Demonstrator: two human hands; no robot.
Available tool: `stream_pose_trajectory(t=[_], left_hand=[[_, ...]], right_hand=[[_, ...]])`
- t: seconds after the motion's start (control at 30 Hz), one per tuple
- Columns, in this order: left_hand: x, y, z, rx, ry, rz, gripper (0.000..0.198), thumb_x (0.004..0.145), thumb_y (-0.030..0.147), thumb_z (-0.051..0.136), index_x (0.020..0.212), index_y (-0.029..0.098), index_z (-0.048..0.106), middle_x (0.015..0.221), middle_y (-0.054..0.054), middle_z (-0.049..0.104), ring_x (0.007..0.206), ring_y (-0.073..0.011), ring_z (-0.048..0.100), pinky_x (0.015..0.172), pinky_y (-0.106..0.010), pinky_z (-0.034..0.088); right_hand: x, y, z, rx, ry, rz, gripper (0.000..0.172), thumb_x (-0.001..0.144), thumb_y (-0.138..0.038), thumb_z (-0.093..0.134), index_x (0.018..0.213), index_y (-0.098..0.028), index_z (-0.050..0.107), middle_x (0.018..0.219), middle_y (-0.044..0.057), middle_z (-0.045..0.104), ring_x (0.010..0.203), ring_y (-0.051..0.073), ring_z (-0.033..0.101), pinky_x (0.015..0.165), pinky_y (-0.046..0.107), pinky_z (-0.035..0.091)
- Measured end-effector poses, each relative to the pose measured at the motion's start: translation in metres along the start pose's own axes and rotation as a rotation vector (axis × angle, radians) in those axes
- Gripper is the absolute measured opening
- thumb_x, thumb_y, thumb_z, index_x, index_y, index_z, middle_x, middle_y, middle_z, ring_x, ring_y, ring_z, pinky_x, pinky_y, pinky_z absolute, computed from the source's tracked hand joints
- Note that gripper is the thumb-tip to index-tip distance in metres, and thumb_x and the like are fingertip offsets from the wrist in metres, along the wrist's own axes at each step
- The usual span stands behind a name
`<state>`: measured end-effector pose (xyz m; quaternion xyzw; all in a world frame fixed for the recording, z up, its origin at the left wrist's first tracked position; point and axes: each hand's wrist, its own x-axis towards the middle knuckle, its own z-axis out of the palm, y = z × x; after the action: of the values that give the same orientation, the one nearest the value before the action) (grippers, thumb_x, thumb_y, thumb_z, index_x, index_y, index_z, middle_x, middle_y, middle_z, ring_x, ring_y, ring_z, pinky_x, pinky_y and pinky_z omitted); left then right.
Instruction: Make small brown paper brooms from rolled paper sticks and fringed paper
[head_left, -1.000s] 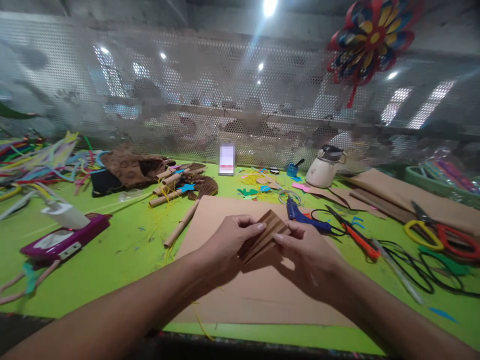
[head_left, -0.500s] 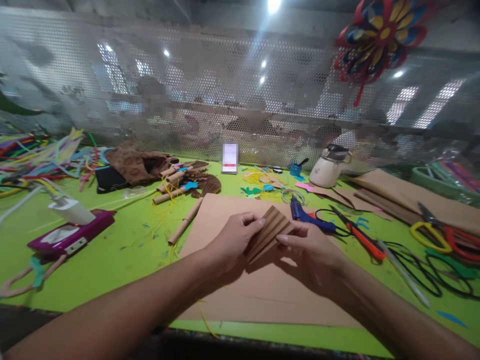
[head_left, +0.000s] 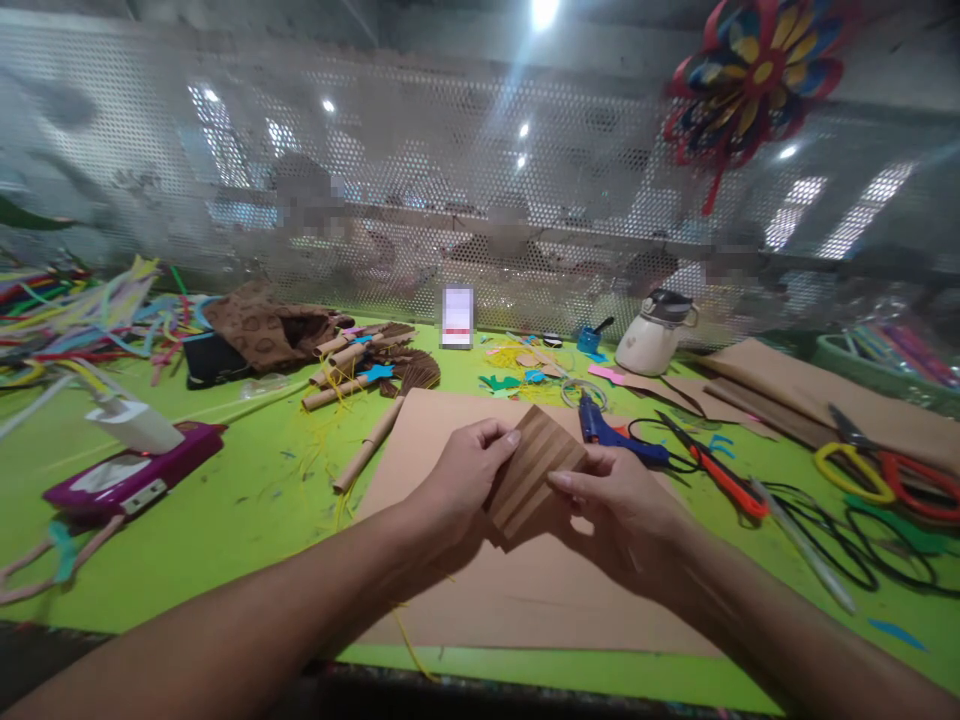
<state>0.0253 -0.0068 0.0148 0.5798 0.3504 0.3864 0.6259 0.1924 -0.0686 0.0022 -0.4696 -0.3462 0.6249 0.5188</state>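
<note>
A folded piece of brown paper (head_left: 536, 470) with stripe-like pleats is held between my two hands, tilted, above a large sheet of brown paper (head_left: 480, 600). My left hand (head_left: 472, 470) pinches its left edge, thumb on top. At the right edge, my right hand (head_left: 619, 495) grips it between thumb and fingers. Fingers behind the folded paper are partly hidden. Just beyond my right hand lies a blue glue gun (head_left: 619, 435). A rolled paper tube (head_left: 367, 448) rests along the sheet's left edge.
Red-handled scissors (head_left: 720, 475), a pale pen (head_left: 806, 550) and yellow-and-red scissors (head_left: 855, 470) lie at right. A purple power strip (head_left: 142, 475) sits at left. Paper tubes with fringes (head_left: 360, 365), a phone (head_left: 457, 317) and a white jug (head_left: 651, 335) stand or lie farther back.
The folded paper has turned slightly in my hands, so its striped face shows broader and flatter. Both hands keep their grip in nearly the same place. The view has shifted slightly.
</note>
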Motion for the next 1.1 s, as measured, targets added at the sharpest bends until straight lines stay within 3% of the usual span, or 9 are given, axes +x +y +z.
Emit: stream_pose_trajectory(t=[0.2,0.4,0.53,0.63,0.8,0.93,1.03,1.1], left_hand=[[0.003,0.000,-0.003,0.053,0.003,-0.007,0.020,0.079,0.033,0.059,0.072,0.015,0.058,0.068,-0.002,0.058,0.062,-0.0139,0.050,0.059,-0.027,0.038],[0.004,-0.004,-0.002,-0.050,-0.019,-0.052,0.022,0.079,0.037,0.060,0.075,0.017,0.054,0.068,-0.003,0.060,0.061,-0.0165,0.057,0.059,-0.029,0.042],[0.002,-0.003,0.000,-0.114,-0.054,-0.100,0.022,0.080,0.037,0.060,0.079,0.016,0.054,0.071,-0.006,0.063,0.063,-0.0193,0.061,0.060,-0.032,0.046],[0.000,-0.001,0.002,-0.206,-0.152,-0.124,0.021,0.078,0.033,0.064,0.081,0.013,0.057,0.077,-0.010,0.066,0.069,-0.0212,0.064,0.067,-0.034,0.049],[0.003,-0.001,0.002,-0.289,-0.229,-0.167,0.022,0.075,0.028,0.068,0.088,0.013,0.060,0.082,-0.011,0.070,0.075,-0.0245,0.067,0.073,-0.037,0.050],[0.007,-0.004,-0.003,-0.254,-0.189,-0.171,0.022,0.077,0.033,0.067,0.085,0.013,0.060,0.078,-0.009,0.070,0.071,-0.0215,0.066,0.068,-0.032,0.049],[0.008,-0.004,-0.006,-0.223,-0.128,-0.158,0.022,0.076,0.034,0.068,0.079,0.014,0.059,0.071,-0.005,0.067,0.064,-0.0186,0.062,0.059,-0.027,0.045],[0.009,-0.002,-0.007,-0.170,-0.098,-0.148,0.025,0.074,0.035,0.069,0.075,0.014,0.058,0.067,-0.004,0.065,0.060,-0.0168,0.060,0.055,-0.025,0.042]], right_hand=[[-0.004,0.000,0.002,0.070,-0.005,-0.008,0.020,0.067,-0.019,0.080,0.073,-0.017,0.061,0.063,-0.004,0.054,0.062,0.009,0.050,0.067,0.030,0.048],[-0.001,0.002,0.000,-0.051,-0.057,-0.087,0.021,0.074,-0.028,0.074,0.083,-0.015,0.061,0.060,0.002,0.064,0.046,0.014,0.057,0.045,0.027,0.046],[0.003,0.001,-0.002,-0.049,-0.054,-0.116,0.022,0.073,-0.029,0.074,0.081,-0.015,0.059,0.056,0.001,0.063,0.041,0.014,0.058,0.041,0.027,0.047],[0.009,-0.002,-0.007,-0.093,-0.053,-0.148,0.023,0.073,-0.032,0.073,0.077,-0.015,0.058,0.053,0.001,0.062,0.039,0.013,0.057,0.038,0.025,0.046],[0.014,-0.006,-0.008,-0.206,-0.001,-0.220,0.030,0.067,-0.035,0.076,0.080,-0.016,0.058,0.055,0.001,0.064,0.043,0.011,0.058,0.042,0.022,0.046],[0.013,-0.016,-0.004,-0.318,0.082,-0.239,0.043,0.060,-0.038,0.079,0.091,-0.016,0.059,0.059,0.000,0.066,0.048,0.013,0.061,0.044,0.023,0.047],[0.011,-0.043,-0.025,-0.461,0.203,-0.259,0.040,0.059,-0.040,0.080,0.085,-0.015,0.064,0.061,0.004,0.068,0.048,0.015,0.062,0.047,0.027,0.048],[0.008,-0.071,-0.057,-0.575,0.340,-0.304,0.029,0.065,-0.040,0.077,0.074,-0.014,0.067,0.064,0.006,0.069,0.052,0.015,0.062,0.052,0.029,0.049]])
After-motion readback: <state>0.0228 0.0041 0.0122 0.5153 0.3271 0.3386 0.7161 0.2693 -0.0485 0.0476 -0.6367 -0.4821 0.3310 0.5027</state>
